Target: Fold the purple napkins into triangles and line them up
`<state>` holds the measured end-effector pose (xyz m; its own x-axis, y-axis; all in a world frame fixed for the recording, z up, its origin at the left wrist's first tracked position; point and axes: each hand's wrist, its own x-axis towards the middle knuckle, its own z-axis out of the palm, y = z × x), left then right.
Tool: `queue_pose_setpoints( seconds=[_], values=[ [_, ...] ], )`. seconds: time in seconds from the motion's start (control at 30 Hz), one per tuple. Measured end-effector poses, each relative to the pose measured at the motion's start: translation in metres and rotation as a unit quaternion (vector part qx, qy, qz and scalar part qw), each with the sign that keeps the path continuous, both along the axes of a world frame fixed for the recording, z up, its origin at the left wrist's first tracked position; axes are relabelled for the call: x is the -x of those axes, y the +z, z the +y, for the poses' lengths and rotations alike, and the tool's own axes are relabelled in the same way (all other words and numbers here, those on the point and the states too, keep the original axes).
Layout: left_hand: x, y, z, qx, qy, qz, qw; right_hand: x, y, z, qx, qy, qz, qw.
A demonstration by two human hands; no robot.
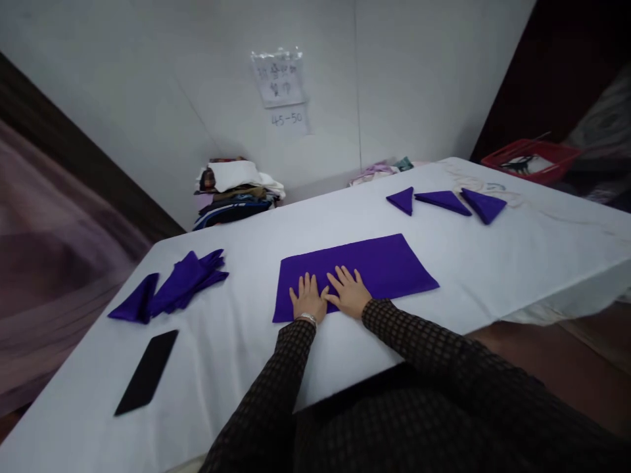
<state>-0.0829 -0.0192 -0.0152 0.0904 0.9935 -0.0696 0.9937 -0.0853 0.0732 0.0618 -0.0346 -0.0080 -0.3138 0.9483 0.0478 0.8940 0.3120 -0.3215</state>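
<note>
A purple cloth napkin (374, 259), laid out as a flat rectangle, lies on the white-covered table (236, 368) in front of me. My left hand (309, 299) rests palm down on its near left part, fingers spread. Close beside it, my right hand (349, 292) also presses flat on the cloth, and the two thumbs nearly meet. Neither hand grips anything. On the far right of the table sit three purple napkins folded into pointed shapes (444, 202). To the left lies a loose bunch of purple cloths (180, 284).
A flat black rectangular object (148, 373) lies at the front left. Behind the table's far edge are a stack of folded fabrics (236, 190) and some pastel cloths (377, 172). A red basket (535, 161) stands at the back right. A paper sign (280, 82) hangs on the wall.
</note>
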Motion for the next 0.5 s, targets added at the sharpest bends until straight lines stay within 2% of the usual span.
queue_pose_setpoints(
  seconds=[0.13,0.33,0.4,0.5],
  values=[
    [0.003,-0.001,0.000,-0.013,0.001,-0.002,1.000,-0.058,-0.008,-0.006,0.003,-0.051,-0.031,0.998],
    [0.000,0.002,-0.001,-0.014,-0.001,0.003,1.000,-0.175,-0.015,-0.025,0.011,-0.215,-0.116,0.970],
    [-0.001,0.003,-0.001,-0.010,0.001,0.003,1.000,-0.200,-0.018,-0.032,0.010,-0.249,-0.139,0.959],
    [0.000,0.004,-0.001,-0.008,0.002,0.002,1.000,-0.218,-0.020,-0.040,0.009,-0.260,-0.153,0.953]
  ],
)
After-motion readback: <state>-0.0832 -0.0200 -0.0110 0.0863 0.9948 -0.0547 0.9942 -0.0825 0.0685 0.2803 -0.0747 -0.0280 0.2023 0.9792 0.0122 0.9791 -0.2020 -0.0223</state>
